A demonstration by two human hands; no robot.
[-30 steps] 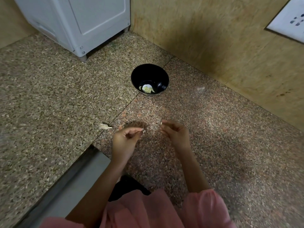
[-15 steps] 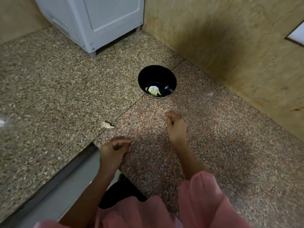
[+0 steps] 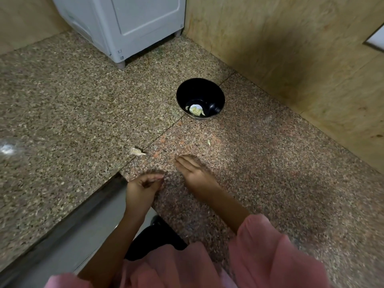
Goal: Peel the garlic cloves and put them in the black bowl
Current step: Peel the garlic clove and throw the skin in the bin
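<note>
Your right hand [image 3: 194, 170] lies low over the speckled stone surface [image 3: 270, 163] with the palm down. Its fingers are straight and held together, pointing forward and to the left; whether they touch the stone cannot be told. The forearm runs back to a pink sleeve [image 3: 270, 256] at the lower right.

Your left hand [image 3: 143, 187] sits just beside it, nearer the surface's front edge. Its wrist is bent, and the fingers are curled in so that the tips meet the thumb. Motion blur hides whether anything is pinched there.

One unpeeled garlic clove [image 3: 137, 151] lies on the surface, ahead of the left hand and apart from it. A small pale scrap [image 3: 208, 142] lies ahead of the right hand. The black bowl [image 3: 216, 94] stands further forward, near the wooden wall [image 3: 291, 48], with peeled cloves [image 3: 195, 110] in its bottom. A white cabinet [image 3: 135, 23] stands in the far corner.
</note>
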